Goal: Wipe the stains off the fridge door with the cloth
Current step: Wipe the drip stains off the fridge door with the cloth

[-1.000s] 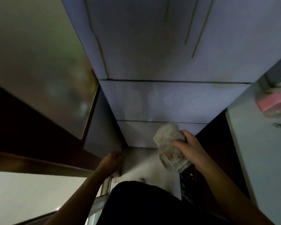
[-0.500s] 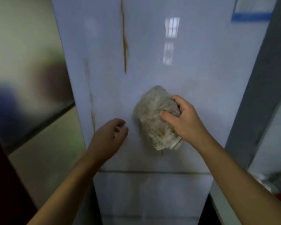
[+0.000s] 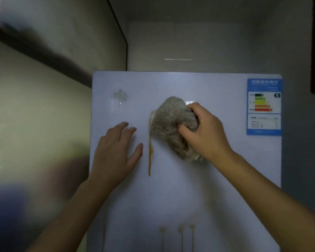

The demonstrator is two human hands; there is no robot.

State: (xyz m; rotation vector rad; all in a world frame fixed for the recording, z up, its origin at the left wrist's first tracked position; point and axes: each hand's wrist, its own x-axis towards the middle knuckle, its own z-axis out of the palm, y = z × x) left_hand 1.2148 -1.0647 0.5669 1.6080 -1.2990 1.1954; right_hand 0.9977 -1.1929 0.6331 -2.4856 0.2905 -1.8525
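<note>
The white fridge door (image 3: pixel 216 179) fills the middle of the view. My right hand (image 3: pixel 205 133) grips a bunched grey-beige cloth (image 3: pixel 169 122) and holds it against the upper part of the door. A yellow-orange stain streak (image 3: pixel 149 151) runs down the door just left of the cloth. Fainter yellowish drips (image 3: pixel 180 233) show near the bottom edge of the view. My left hand (image 3: pixel 116 151) lies flat on the door left of the streak, fingers straight and spread.
A blue energy label (image 3: pixel 264 106) is stuck at the door's top right. A faint logo (image 3: pixel 120 95) marks the top left. A frosted glass panel (image 3: pixel 35 124) stands to the left and a grey wall (image 3: pixel 302 142) to the right.
The view has swung up from the lower drawers to the top of the door. My right hand has carried the cloth upward, and my left hand has come up flat onto the door.
</note>
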